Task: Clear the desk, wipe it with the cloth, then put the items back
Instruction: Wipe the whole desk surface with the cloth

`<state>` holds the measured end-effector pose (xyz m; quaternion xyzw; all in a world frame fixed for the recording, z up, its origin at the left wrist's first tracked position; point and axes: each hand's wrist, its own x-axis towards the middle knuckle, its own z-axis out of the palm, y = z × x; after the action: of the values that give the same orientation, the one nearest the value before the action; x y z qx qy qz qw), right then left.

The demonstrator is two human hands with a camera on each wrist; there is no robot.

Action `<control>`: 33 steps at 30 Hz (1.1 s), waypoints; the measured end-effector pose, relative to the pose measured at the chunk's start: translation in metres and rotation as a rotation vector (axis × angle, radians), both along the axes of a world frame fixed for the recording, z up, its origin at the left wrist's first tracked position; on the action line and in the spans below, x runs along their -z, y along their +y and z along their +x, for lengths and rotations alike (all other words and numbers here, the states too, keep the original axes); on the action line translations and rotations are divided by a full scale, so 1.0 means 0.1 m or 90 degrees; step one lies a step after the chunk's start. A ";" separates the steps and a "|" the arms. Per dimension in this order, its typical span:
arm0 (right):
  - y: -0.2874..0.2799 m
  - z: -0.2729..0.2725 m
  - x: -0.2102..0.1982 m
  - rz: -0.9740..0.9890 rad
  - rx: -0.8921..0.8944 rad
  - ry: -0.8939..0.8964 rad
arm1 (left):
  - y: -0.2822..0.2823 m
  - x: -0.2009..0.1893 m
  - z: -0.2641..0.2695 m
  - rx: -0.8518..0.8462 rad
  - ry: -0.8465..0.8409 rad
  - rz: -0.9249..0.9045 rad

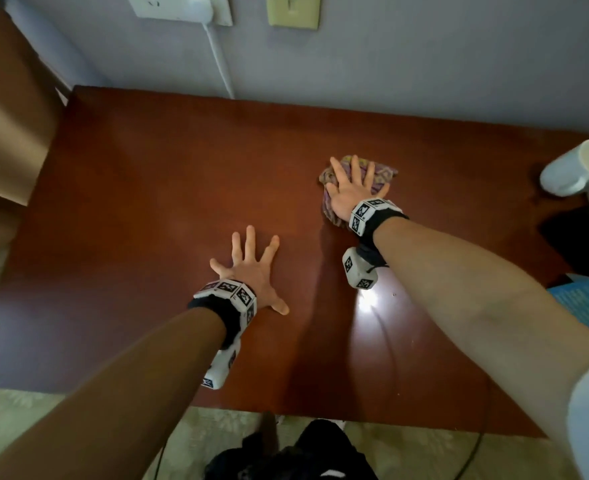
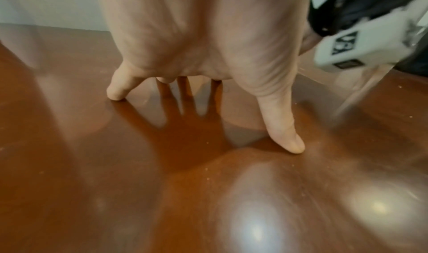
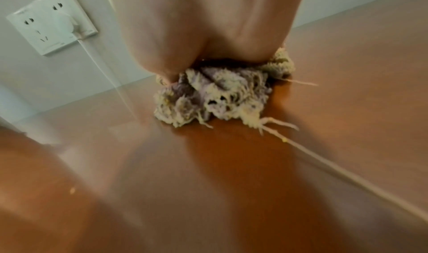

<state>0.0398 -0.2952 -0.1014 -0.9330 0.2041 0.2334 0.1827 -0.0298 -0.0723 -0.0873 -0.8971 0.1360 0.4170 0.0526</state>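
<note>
A glossy reddish-brown desk (image 1: 147,202) fills the head view. My right hand (image 1: 353,188) lies flat with straight, spread fingers on a crumpled purple-and-cream cloth (image 1: 384,173), pressing it onto the desk right of centre. In the right wrist view the cloth (image 3: 215,99) bunches under the palm, with frayed threads trailing toward the camera. My left hand (image 1: 251,268) is spread flat on the bare desk near the middle, holding nothing. The left wrist view shows its fingertips (image 2: 289,143) touching the desk (image 2: 139,183).
A white mug (image 1: 577,171) lies on its side at the desk's right edge. A blue sheet (image 1: 587,306) and a dark object (image 1: 580,237) are at the right. A wall socket (image 3: 52,18) with a plugged white cable (image 1: 220,64) is behind the desk. A brown cabinet (image 1: 5,109) stands at left.
</note>
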 end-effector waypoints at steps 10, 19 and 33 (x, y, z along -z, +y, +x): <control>0.50 0.16 0.03 0.021 -0.160 -0.025 | -0.03 0.03 -0.01 -0.010 0.002 -0.001; 0.50 -0.66 0.13 0.014 -0.217 -0.066 | 0.00 -0.04 -0.05 -0.003 -0.025 -0.007; 0.02 -2.21 0.18 -0.025 -0.202 -0.054 | -0.28 -0.11 -0.78 0.018 -0.061 -0.074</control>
<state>-0.1813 -0.2930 -0.1196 -0.9659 0.0510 0.2158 0.1340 -0.1078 -0.1004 -0.0768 -0.9155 0.1701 0.3643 0.0125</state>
